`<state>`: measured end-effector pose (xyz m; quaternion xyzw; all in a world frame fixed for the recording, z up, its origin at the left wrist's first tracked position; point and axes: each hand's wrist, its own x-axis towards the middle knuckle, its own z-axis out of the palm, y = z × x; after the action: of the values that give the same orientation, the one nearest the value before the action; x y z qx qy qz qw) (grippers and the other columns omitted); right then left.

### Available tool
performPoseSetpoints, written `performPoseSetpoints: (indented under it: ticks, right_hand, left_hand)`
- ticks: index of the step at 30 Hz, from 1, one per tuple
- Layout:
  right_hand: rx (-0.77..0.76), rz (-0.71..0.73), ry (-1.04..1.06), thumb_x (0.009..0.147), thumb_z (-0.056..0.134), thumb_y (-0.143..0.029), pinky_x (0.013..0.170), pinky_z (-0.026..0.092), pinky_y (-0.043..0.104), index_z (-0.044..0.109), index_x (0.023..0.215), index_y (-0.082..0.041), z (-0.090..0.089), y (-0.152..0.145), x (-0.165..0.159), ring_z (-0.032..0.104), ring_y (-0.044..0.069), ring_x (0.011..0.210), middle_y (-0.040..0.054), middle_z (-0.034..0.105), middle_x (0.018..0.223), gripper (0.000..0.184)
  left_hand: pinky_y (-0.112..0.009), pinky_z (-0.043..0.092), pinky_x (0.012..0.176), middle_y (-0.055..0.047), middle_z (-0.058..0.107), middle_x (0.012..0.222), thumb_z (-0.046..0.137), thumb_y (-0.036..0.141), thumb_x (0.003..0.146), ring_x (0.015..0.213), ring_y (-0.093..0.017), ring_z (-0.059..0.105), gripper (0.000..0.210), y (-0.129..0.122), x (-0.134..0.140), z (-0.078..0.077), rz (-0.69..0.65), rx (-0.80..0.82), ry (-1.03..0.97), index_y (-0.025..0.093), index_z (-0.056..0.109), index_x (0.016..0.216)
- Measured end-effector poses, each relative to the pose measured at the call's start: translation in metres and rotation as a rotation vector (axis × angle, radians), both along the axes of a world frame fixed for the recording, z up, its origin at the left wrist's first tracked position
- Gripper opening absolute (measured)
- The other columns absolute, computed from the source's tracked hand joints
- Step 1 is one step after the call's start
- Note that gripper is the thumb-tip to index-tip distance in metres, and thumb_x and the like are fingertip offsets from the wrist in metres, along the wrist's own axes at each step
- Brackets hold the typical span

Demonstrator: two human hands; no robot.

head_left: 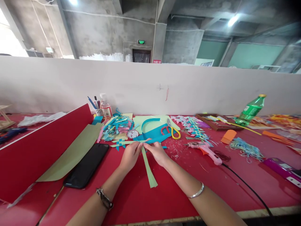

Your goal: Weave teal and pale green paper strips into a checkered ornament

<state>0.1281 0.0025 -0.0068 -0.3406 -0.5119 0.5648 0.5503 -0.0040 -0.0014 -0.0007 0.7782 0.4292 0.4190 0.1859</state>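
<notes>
Leaving room before table edge (pixel 178 219), strip (pixel 147 166) in left hand (pixel 131 153) and right hand (pixel 158 153)

Our two arms reach forward. The left arm (pixel 113 184) slants up to the right, and the right arm (pixel 183 181) slants up to the left. Our left hand (pixel 131 153) and right hand (pixel 158 153) come close together in the middle, with fingers (pixel 138 148) bent and pinching.

The left grip (pixel 132 153) and right grip (pixel 157 153) pinch a pale green strip (pixel 148 169).
</notes>
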Motion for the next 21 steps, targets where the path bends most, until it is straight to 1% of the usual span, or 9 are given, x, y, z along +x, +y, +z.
performPoseSetpoints:
  ticks: [4,9,14,21]
  right_hand:
    - [0.01,0.001,0.002,0.065,0.063,-0.033,0.058,0.035,0.021,0.058,0.065,-0.016,-0.0017,0.0011,0.0009,0.044,0.007,0.057,-0.0044,0.052,0.058,0.018]
    - [0.013,0.0,-0.006,0.065,0.062,-0.037,0.056,0.036,0.022,0.057,0.061,-0.016,-0.0046,0.0035,-0.0006,0.044,0.008,0.055,-0.0034,0.053,0.057,0.022]
    - [0.017,-0.032,-0.056,0.064,0.063,-0.038,0.055,0.035,0.022,0.058,0.062,-0.015,-0.0054,0.0035,-0.001,0.044,0.008,0.055,-0.0025,0.053,0.058,0.023]
    - [0.019,-0.06,-0.117,0.065,0.062,-0.04,0.051,0.032,0.022,0.055,0.057,-0.016,-0.0064,0.0043,-0.0003,0.041,0.007,0.051,-0.0039,0.048,0.051,0.026]
  left_hand:
    - [-0.022,0.027,0.05,0.003,0.037,0.053,0.03,0.036,0.086,0.05,-0.01,0.036,0.036,-0.0007,0.0011,0.0005,-0.013,-0.013,-0.02,0.018,0.035,0.056]
    - [-0.021,0.027,0.049,0.003,0.039,0.051,0.031,0.037,0.085,0.049,-0.009,0.037,0.038,-0.0027,0.0007,0.0036,0.013,-0.004,-0.032,0.018,0.035,0.053]
    - [-0.021,0.026,0.047,0.004,0.036,0.048,0.032,0.037,0.085,0.046,-0.008,0.034,0.04,-0.0029,-0.0002,0.0029,0.032,0.002,-0.033,0.017,0.034,0.05]
    - [-0.021,0.025,0.047,0.004,0.037,0.049,0.036,0.037,0.084,0.047,-0.008,0.033,0.037,-0.0022,-0.0004,0.0006,0.041,0.061,0.026,0.016,0.04,0.053]
